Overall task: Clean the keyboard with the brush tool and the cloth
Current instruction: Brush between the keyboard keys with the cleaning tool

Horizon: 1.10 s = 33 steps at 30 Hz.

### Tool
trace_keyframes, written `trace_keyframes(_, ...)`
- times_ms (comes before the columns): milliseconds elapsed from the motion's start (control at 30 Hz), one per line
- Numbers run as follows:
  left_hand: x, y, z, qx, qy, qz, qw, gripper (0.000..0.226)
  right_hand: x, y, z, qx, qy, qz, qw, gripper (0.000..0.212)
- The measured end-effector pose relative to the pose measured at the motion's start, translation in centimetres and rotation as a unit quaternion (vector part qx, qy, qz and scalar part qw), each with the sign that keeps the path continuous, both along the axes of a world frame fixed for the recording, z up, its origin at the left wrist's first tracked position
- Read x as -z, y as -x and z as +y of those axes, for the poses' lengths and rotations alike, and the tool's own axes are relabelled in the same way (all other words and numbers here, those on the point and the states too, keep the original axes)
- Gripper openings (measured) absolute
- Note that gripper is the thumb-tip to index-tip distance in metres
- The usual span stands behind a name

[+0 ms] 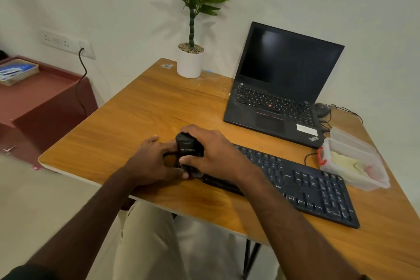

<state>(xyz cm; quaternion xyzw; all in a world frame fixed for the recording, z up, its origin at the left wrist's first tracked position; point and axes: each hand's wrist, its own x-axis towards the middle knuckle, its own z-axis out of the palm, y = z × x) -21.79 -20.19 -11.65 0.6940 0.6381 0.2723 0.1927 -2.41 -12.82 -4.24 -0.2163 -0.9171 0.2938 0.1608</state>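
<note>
Near the bench's front edge, the brush tool (189,151) is gripped by both the left hand (151,161) and right hand (213,154) over the keyboard (302,184); brushing seems underway, so steady strokes are needed.

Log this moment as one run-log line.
stage: brushing | right hand: gripping brush tool at keyboard left end | left hand: steadying it | cloth: unused

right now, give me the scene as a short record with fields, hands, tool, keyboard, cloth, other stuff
left hand: grips the tool's left side
right hand: wrapped over the tool
tool: black brush tool, at the keyboard's left end
keyboard: black, on the wooden table
cloth: yellowish, inside the clear container
other: open laptop, potted plant, mouse
</note>
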Motion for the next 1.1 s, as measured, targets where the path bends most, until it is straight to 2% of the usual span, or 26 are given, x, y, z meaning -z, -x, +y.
trace_keyframes(67,-0.1,0.0,-0.2,-0.004,0.01,0.01,1.0,0.089,-0.7,-1.1,1.3,0.015,0.025,-0.007,1.0,0.047)
trace_keyframes(200,-0.1,0.0,-0.2,0.008,0.013,0.016,1.0,0.104,-0.2,-2.2,1.3,0.078,0.035,0.09,0.992,0.047)
trace_keyframes(400,-0.7,-0.5,-0.5,-0.008,0.017,0.016,1.0,0.107,0.9,-3.4,0.4,0.01,0.03,0.04,0.999,0.052)
trace_keyframes(533,-0.4,-0.2,-0.3,-0.007,0.022,0.032,0.999,0.101,-0.4,-7.4,2.0,0.018,0.086,-0.007,0.996,0.049)
trace_keyframes(667,0.1,-0.1,0.0,-0.006,0.014,0.04,0.999,0.101,-0.9,-8.8,2.0,0.103,0.088,0.114,0.984,0.048)
trace_keyframes(733,0.3,-0.2,0.0,-0.014,0.003,0.036,0.999,0.101,-0.4,-7.5,1.2,0.11,0.066,0.153,0.98,0.049)
trace_keyframes(900,-0.1,-0.8,-0.2,-0.028,-0.01,0.04,0.999,0.102,1.3,-6.1,-0.1,0.041,0.041,0.107,0.993,0.049)
trace_keyframes(1100,-0.3,-0.9,-0.3,-0.032,0.003,0.035,0.999,0.102,0.6,-11.3,0.7,0.027,0.054,0.054,0.997,0.048)
